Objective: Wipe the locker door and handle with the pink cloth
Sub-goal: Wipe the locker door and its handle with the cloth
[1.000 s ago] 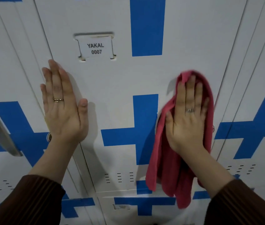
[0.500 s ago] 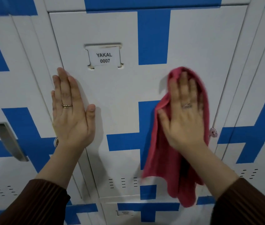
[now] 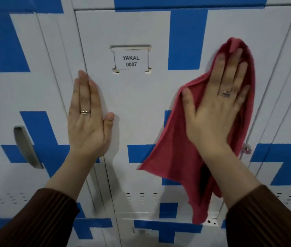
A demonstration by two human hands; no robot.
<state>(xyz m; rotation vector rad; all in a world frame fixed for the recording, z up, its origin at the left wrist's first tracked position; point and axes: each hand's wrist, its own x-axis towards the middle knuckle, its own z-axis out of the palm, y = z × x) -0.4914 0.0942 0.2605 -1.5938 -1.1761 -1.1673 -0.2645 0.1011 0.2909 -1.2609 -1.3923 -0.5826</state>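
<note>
At the bottom of the frame, two dark brown ribbed sleeves (image 3: 34, 216) enter, one from each corner. Above them are two bare hands, each with one ring. The left hand (image 3: 87, 120) lies flat and released at left of centre, fingers straight and together, palm against the left edge of the white metal locker door with blue cross stripes (image 3: 141, 97). The right hand (image 3: 217, 107), slightly blurred, has its fingers straight and spread, grasping nothing; it presses the one pink cloth (image 3: 173, 154) against the door's right half. The cloth hangs below the wrist to the door's lower edge.

The door carries one white paper label reading YAKAL 0007 (image 3: 131, 61) at upper centre, three short columns of vent slots (image 3: 141, 197) low down, and one small metal hasp (image 3: 246, 149) at its right edge. At far left is the neighbouring locker's one grey metal handle (image 3: 26, 147). More white and blue lockers fill the frame.
</note>
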